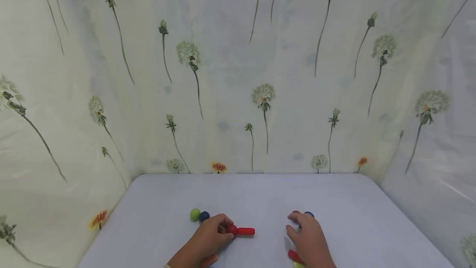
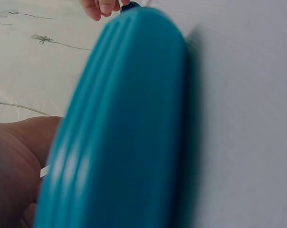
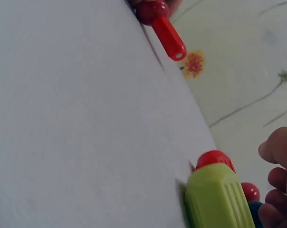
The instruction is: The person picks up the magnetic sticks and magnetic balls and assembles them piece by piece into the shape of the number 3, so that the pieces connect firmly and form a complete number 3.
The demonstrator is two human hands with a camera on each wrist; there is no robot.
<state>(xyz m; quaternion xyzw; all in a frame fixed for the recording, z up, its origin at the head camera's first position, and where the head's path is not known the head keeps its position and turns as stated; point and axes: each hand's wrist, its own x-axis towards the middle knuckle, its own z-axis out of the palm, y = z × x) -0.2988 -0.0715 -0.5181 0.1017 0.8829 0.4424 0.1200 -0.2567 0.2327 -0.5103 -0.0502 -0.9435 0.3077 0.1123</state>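
My left hand (image 1: 213,235) pinches a shiny red ball (image 1: 232,230) between thumb and fingers. A short red rod (image 1: 246,231) sticks out from the ball, its free end pointing right; in the right wrist view the rod (image 3: 169,38) appears joined to the ball (image 3: 153,10). Holding nothing, my right hand (image 1: 310,237) hovers with loosely bent fingers near a red ball (image 3: 250,191) and a dark blue ball (image 1: 309,214), both partly hidden by it. Beneath its wrist lie another red rod (image 1: 294,255) and a lime green ribbed rod (image 3: 215,199).
A green ball (image 1: 195,214) and a navy ball (image 1: 204,216) sit beyond my left hand. A teal ribbed rod (image 2: 129,118) looms close in the left wrist view. The white table (image 1: 260,193) meets flower-patterned curtains (image 1: 223,94) at its back and sides.
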